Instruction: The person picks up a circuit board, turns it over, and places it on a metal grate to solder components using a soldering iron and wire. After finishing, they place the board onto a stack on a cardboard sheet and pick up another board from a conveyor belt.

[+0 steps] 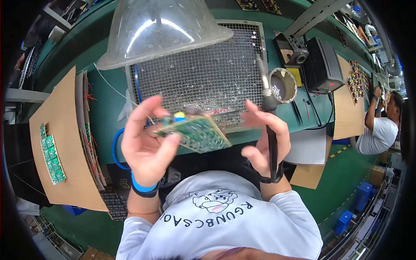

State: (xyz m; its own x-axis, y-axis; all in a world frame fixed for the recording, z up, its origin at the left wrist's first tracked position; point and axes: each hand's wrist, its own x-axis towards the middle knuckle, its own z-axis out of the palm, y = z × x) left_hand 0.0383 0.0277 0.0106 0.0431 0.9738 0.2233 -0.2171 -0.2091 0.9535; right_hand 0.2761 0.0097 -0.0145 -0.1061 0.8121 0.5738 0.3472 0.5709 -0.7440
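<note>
My left hand pinches a green circuit board by its left edge, thumb in front and fingers behind. The board is tilted and blurred, its soldered face toward me; a yellow and a blue component show over its top edge. In my right hand a soldering iron lies in the crook of the thumb, metal tip pointing up and away, cord running down by the wrist. The right thumb and fingertips are spread toward the board's right side, apart from it. Beneath the board is a metal mesh grate scattered with solder bits.
A clear fume hood overhangs the grate. To the right stand a round solder pot, tweezers and a black soldering station. Cardboard with green boards lies at left. Another person works at far right.
</note>
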